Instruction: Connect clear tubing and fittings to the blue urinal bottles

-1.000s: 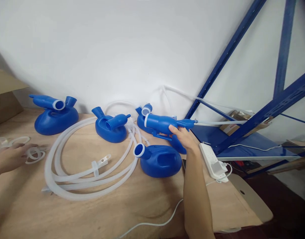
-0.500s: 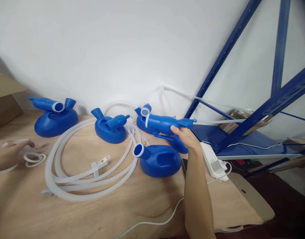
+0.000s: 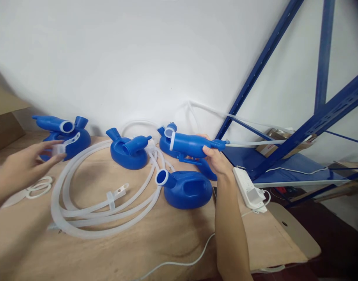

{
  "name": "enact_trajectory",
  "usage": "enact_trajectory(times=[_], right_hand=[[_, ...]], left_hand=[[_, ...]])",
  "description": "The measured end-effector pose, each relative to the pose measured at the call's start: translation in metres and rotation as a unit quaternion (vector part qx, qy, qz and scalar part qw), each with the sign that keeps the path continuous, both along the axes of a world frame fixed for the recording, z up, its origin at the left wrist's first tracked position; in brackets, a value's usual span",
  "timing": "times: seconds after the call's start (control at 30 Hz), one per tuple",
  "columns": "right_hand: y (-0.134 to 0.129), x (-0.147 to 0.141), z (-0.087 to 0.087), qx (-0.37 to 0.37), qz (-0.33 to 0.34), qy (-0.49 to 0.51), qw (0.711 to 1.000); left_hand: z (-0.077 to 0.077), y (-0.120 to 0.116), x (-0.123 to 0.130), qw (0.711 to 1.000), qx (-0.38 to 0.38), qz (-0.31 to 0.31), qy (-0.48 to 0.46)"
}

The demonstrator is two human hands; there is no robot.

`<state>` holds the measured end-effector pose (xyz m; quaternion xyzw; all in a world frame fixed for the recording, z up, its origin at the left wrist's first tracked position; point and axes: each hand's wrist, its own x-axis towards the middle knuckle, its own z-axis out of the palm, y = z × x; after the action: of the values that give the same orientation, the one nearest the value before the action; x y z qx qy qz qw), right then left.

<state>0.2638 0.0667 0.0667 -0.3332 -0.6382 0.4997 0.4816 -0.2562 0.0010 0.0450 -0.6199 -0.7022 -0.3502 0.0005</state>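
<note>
At the left, my left hand (image 3: 29, 160) pinches a translucent plastic hose clip (image 3: 59, 149) with a holed strap, in front of a blue urinal bottle (image 3: 81, 140). My right hand (image 3: 216, 158) is wrapped round a blue bottle-shaped funnel (image 3: 189, 145) with a white rim and a narrow tail end; a clear tube runs right from that tail. Just below the funnel stands another blue urinal bottle (image 3: 187, 191) with its mouth tilted left. Behind the funnel is a further blue bottle (image 3: 166, 147), partly hidden.
A coil of clear hose (image 3: 88, 233) lies on the wooden table (image 3: 108, 257), with a similar clip on it. White rings (image 3: 40, 187) lie at the left. A blue bottle with funnel (image 3: 129, 156) stands mid-table. A power strip (image 3: 247, 187) and blue shelf rack (image 3: 284, 168) are on the right.
My left hand has risen from beside the white rings, lifting the clip up and to the right. My right hand still holds the funnel almost in the same place.
</note>
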Motion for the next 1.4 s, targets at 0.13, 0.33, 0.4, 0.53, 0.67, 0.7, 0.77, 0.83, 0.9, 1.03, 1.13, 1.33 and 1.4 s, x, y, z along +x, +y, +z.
enact_trajectory(times=[0.13,0.33,0.4,0.53,0.67,0.7,0.77,0.83,0.9,1.03,1.13,1.33,1.4], right_hand=[[0.0,-0.03,-0.005,-0.02,0.026,0.061,0.998],[-0.017,-0.076,-0.005,0.026,0.017,0.103,0.994],[-0.028,-0.087,-0.001,0.007,0.01,0.127,0.992],[-0.043,-0.104,0.005,-0.07,-0.012,0.188,0.98],[-0.043,-0.109,0.006,-0.129,0.007,0.193,0.973],[-0.042,-0.108,0.006,-0.139,0.017,0.191,0.972],[-0.042,-0.105,0.008,-0.159,0.032,0.186,0.969],[-0.042,-0.1,0.01,-0.191,0.039,0.182,0.964],[-0.04,-0.097,0.011,-0.224,0.037,0.179,0.957],[-0.031,-0.096,0.006,-0.229,0.021,0.158,0.96],[-0.019,-0.093,-0.004,-0.154,-0.013,0.107,0.982],[-0.008,-0.071,-0.009,0.357,-0.11,-0.062,0.925],[-0.01,-0.065,-0.007,0.45,-0.035,-0.175,0.875]], left_hand=[[0.022,0.001,0.117,0.984,0.041,-0.143,-0.1],[0.022,0.019,0.227,0.93,0.13,-0.265,-0.219],[0.013,0.025,0.24,0.895,0.153,-0.296,-0.297],[-0.007,0.034,0.25,0.821,0.193,-0.356,-0.403],[-0.014,0.034,0.255,0.789,0.233,-0.396,-0.409],[-0.014,0.032,0.257,0.784,0.255,-0.401,-0.4],[-0.011,0.027,0.259,0.785,0.288,-0.416,-0.356],[-0.008,0.022,0.259,0.804,0.311,-0.427,-0.274],[-0.004,0.022,0.255,0.826,0.325,-0.427,-0.176],[0.001,0.03,0.244,0.838,0.35,-0.409,-0.091],[0.007,0.034,0.238,0.882,0.313,-0.327,-0.13],[0.028,0.028,0.234,0.906,0.082,-0.243,-0.337],[0.033,0.026,0.236,0.883,0.011,-0.262,-0.39]])
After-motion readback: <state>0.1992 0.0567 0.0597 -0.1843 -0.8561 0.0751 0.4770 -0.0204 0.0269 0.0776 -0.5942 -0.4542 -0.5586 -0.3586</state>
